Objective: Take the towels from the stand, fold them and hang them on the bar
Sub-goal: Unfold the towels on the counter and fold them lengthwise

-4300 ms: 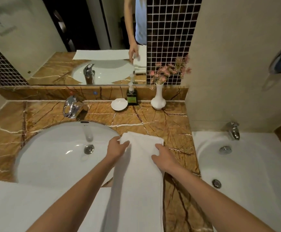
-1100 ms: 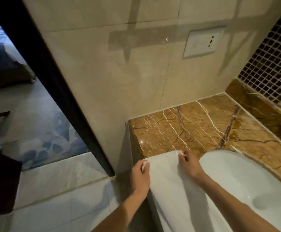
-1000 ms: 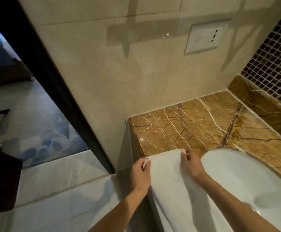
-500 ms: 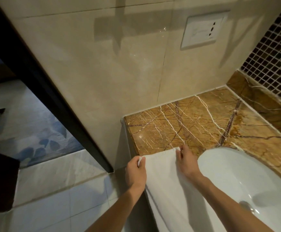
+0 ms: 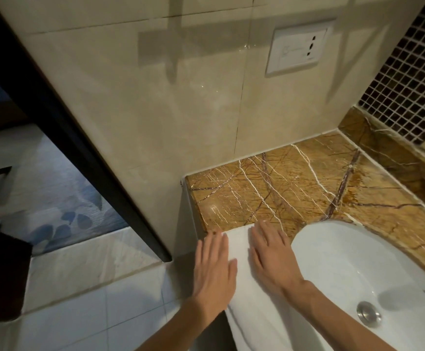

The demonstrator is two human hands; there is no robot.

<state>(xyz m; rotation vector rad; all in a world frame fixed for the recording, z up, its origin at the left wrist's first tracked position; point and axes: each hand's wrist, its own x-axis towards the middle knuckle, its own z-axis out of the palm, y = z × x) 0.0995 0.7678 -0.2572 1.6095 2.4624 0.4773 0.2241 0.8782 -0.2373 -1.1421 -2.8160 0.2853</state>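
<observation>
While both hands lie palm-down on it, towel (image 5: 240, 245) sits as a long white strip on the near-left edge of counter (image 5: 295, 188), just left of sink (image 5: 345, 262), its near end running out of view; left hand (image 5: 214, 267) on towel's left edge, fingers straight and pressed together, thumb out; right hand (image 5: 272, 259) on its right side, fingers straight, slightly spread, nothing pinched; drain (image 5: 368, 314) in sink; socket (image 5: 296, 51) on far wall; rug (image 5: 54, 198) past doorway, far left
</observation>
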